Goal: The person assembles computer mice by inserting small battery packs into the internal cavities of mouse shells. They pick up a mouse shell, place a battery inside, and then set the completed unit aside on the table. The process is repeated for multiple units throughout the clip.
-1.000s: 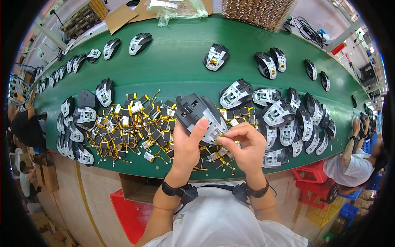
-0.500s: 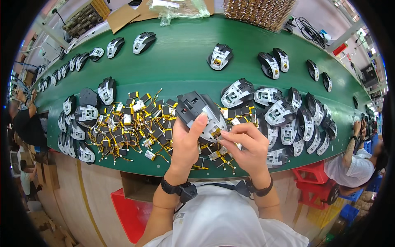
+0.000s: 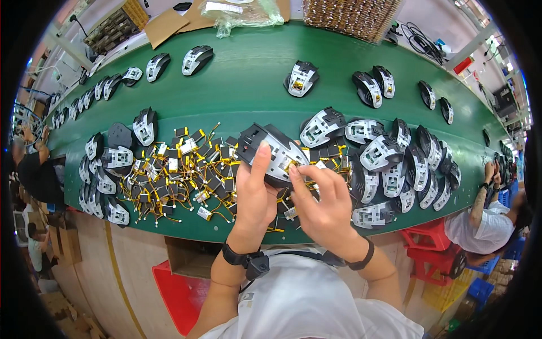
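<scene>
My left hand [image 3: 254,199] is wrapped round a computer mouse [image 3: 278,151], black and silver-grey, with openings in its upper shell. It is held tilted above the bench, thumb along its side. A small yellow-ended battery [image 3: 292,165] shows in an opening at its near right end. The fingertips of my right hand [image 3: 326,208] press together against that battery, partly covering it. Below and left of the mouse lies a pile of small dark batteries [image 3: 180,181] with yellow ends, thin wires and white plugs. Several similar mice [image 3: 381,152] are heaped to the right.
More mice [image 3: 117,157] are grouped left of the batteries. On the green conveyor belt [image 3: 243,73] behind, other mice [image 3: 302,78] stand spaced out. A brown divided crate [image 3: 350,20] and a clear plastic bag [image 3: 245,17] sit at the far edge. Co-workers are at both ends.
The mouse has tilted and shifted slightly left. My right fingertips have moved up and left from the wire at its near end onto the battery in the opening.
</scene>
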